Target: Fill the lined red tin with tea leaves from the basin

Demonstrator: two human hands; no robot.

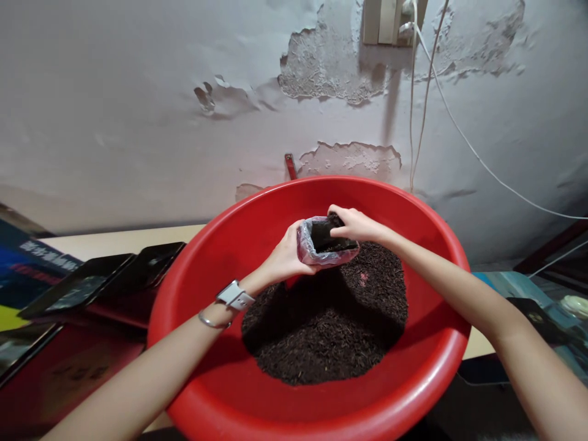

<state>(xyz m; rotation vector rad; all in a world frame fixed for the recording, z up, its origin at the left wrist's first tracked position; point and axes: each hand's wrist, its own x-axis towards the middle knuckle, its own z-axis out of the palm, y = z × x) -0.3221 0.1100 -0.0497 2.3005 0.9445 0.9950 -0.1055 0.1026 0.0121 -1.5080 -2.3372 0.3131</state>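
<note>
While the open plastic bag (328, 258) hangs above the red basin (432, 398), fingers of the left hand (285, 252) grip its nine-o'clock side; the right hand's (356, 225) fingers pinch dark shreds (335, 218) at one o'clock, a dark heap (321, 346) toward six.

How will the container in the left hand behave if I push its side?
The container probably has some stiffness: its mouth stands squarish and open. Its plastic would likely crumple or slip, looking thin and wrinkled. Tilted, it may spill, being uncovered.
</note>
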